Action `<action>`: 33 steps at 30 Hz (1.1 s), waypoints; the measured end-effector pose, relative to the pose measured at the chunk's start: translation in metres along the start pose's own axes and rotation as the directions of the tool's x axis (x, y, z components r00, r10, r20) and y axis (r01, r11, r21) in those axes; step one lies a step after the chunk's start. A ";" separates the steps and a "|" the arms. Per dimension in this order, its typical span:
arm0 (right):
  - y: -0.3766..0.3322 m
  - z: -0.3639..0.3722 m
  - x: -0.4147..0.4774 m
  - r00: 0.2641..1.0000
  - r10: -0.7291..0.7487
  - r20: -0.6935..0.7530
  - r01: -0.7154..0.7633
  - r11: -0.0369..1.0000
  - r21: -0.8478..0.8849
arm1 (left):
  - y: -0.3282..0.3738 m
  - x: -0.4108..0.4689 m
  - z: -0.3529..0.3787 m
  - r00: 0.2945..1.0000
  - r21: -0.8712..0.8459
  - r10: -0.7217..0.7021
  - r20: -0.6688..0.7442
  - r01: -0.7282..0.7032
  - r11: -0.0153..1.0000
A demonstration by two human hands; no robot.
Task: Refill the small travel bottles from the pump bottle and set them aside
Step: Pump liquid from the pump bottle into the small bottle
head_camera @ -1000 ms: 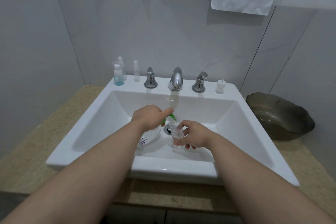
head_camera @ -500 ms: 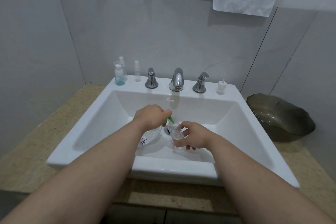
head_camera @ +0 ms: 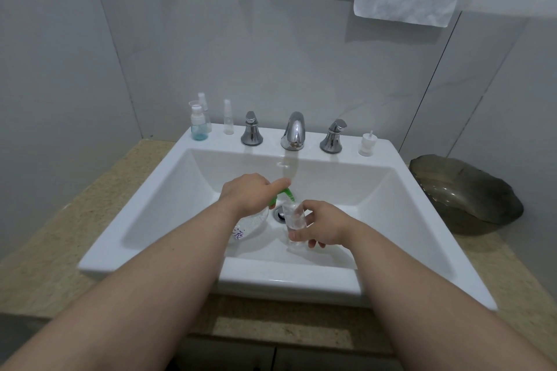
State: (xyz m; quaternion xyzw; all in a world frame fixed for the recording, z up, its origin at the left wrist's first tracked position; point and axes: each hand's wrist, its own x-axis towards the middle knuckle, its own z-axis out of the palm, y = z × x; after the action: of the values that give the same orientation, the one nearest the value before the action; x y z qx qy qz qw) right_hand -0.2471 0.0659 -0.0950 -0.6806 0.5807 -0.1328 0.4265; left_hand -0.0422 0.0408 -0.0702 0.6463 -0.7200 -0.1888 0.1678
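travel bottle: the small travel bottle [head_camera: 294, 215] is clear and uncapped, held a little tilted over the sink [head_camera: 168, 205], just beside the drain [head_camera: 278, 214], with its mouth right under the green nozzle [head_camera: 286, 193].
right hand: the right hand [head_camera: 324, 227] wraps fingers and thumb round the bottle's lower half.
pump bottle: the pump bottle [head_camera: 251, 224] is clear with purple writing on it and leans low in the basin; whether its base rests there i cannot tell.
left hand: the left hand [head_camera: 247, 194] grips the pump bottle's top, forefinger laid along the pump head.
step in hand: pumping liquid into this bottle, i judge; the fill level is too clear to read.
next move: short presses with the mouth held under the spout, then cap it and stand it on the ledge.
likely cap: a white pump cap [head_camera: 367, 144] stands right of the faucet [head_camera: 294, 131].
set aside: a blue-filled bottle [head_camera: 199, 126] and a slim spray bottle [head_camera: 228, 121] stand at the ledge's left end.
beyond: a dark bowl [head_camera: 464, 193] sits on the counter.
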 end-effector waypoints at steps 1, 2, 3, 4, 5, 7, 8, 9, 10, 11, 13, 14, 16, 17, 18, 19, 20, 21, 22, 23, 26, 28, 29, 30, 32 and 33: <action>0.000 0.000 0.000 1.000 0.000 0.000 0.000 1.000 0.001 | 0.000 0.000 0.000 1.000 -0.007 -0.003 0.002 0.003 1.000; 0.000 0.000 0.000 1.000 0.000 0.000 0.000 1.000 0.001 | 0.001 0.000 0.000 1.000 -0.011 -0.007 0.003 0.007 1.000; 0.000 0.001 0.000 1.000 0.000 0.001 0.000 1.000 0.000 | 0.001 0.001 0.000 1.000 -0.012 -0.010 0.003 0.010 1.000; 0.000 0.001 0.000 1.000 -0.002 0.003 0.002 1.000 0.001 | 0.001 0.001 0.000 1.000 -0.013 -0.012 0.003 0.012 1.000; 0.000 0.001 0.000 1.000 -0.002 0.003 0.002 1.000 0.003 | 0.001 0.002 0.000 1.000 -0.012 -0.012 0.005 0.012 1.000; 0.000 0.001 0.001 1.000 -0.003 0.002 0.003 1.000 0.004 | 0.002 0.002 0.000 1.000 -0.008 -0.010 0.009 0.010 1.000; 0.000 0.001 0.001 1.000 -0.004 0.002 0.004 1.000 0.003 | 0.002 0.003 0.001 1.000 -0.004 -0.007 0.007 0.007 1.000; 0.000 0.000 0.001 1.000 -0.005 0.003 0.005 1.000 0.001 | 0.002 0.003 0.001 1.000 0.001 -0.004 0.002 0.004 1.000; 0.000 0.000 0.001 1.000 -0.006 0.004 0.006 1.000 -0.002 | 0.001 0.004 0.001 1.000 0.007 -0.002 -0.002 0.002 1.000; 0.000 0.000 0.001 1.000 -0.006 0.006 0.006 1.000 -0.004 | 0.001 0.004 0.001 1.000 0.018 0.001 -0.004 -0.001 1.000; 0.000 0.001 0.001 1.000 -0.007 0.009 0.007 1.000 -0.004 | 0.000 0.006 0.001 1.000 0.037 0.004 -0.009 -0.003 0.999; -0.001 0.001 0.001 1.000 -0.006 0.008 0.006 1.000 -0.001 | 0.000 0.006 0.001 1.000 0.040 0.004 -0.010 -0.004 0.999; -0.001 0.001 0.001 1.000 -0.002 0.003 0.002 1.000 0.004 | -0.001 0.007 0.002 1.000 0.041 0.008 -0.008 -0.008 0.999; -0.001 0.001 0.001 1.000 0.000 0.003 0.000 1.000 0.004 | 0.000 0.007 0.002 1.000 0.042 0.008 -0.006 -0.008 0.999; -0.002 0.001 0.001 1.000 0.001 0.005 -0.001 1.000 0.001 | 0.000 0.006 0.001 1.000 0.043 0.006 -0.005 -0.006 0.999; -0.002 0.001 0.000 1.000 0.002 0.006 -0.002 1.000 -0.002 | 0.001 0.006 0.001 1.000 0.043 0.004 -0.002 -0.004 0.999; -0.002 0.001 0.000 1.000 0.002 0.007 -0.002 1.000 -0.005 | 0.001 0.006 0.001 1.000 0.040 0.003 -0.001 -0.003 0.999; -0.002 0.001 0.000 1.000 0.003 0.006 -0.003 1.000 -0.005 | 0.001 0.006 0.001 1.000 0.040 0.002 0.000 -0.002 0.999; -0.002 0.001 0.000 1.000 0.004 0.004 -0.004 1.000 -0.002 | 0.001 0.006 0.001 1.000 0.042 0.000 0.000 0.000 0.999; -0.002 0.001 0.000 1.000 0.004 0.004 -0.004 1.000 0.000 | 0.001 0.006 0.001 1.000 0.046 -0.003 0.000 0.003 0.999; -0.001 0.001 0.000 1.000 0.005 0.002 -0.005 1.000 -0.005 | -0.001 0.004 0.002 1.000 0.037 0.003 0.003 -0.003 0.999; -0.001 0.001 0.000 1.000 0.002 -0.002 -0.002 1.000 -0.003 | -0.002 0.003 0.002 1.000 0.008 0.003 0.006 -0.004 1.000; -0.001 0.000 0.001 1.000 0.000 -0.002 0.000 1.000 -0.001 | -0.003 0.003 0.002 1.000 -0.002 0.003 0.007 -0.003 1.000; -0.001 0.000 0.001 1.000 -0.002 -0.002 0.002 1.000 0.001 | -0.003 0.003 0.001 1.000 -0.007 0.001 0.007 0.000 1.000; -0.002 0.000 0.000 1.000 -0.003 -0.003 0.003 1.000 0.000 | -0.005 0.004 0.002 1.000 -0.015 -0.005 0.005 0.005 1.000; -0.002 0.000 0.000 1.000 -0.003 -0.003 0.003 1.000 -0.001 | -0.005 0.005 0.002 1.000 -0.018 -0.007 0.005 0.007 1.000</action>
State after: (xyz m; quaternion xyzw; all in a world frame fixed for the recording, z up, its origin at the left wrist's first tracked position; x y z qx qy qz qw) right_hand -0.2456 0.0661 -0.0936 -0.6814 0.5804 -0.1342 0.4251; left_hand -0.0395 0.0358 -0.0743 0.6467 -0.7166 -0.1973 0.1712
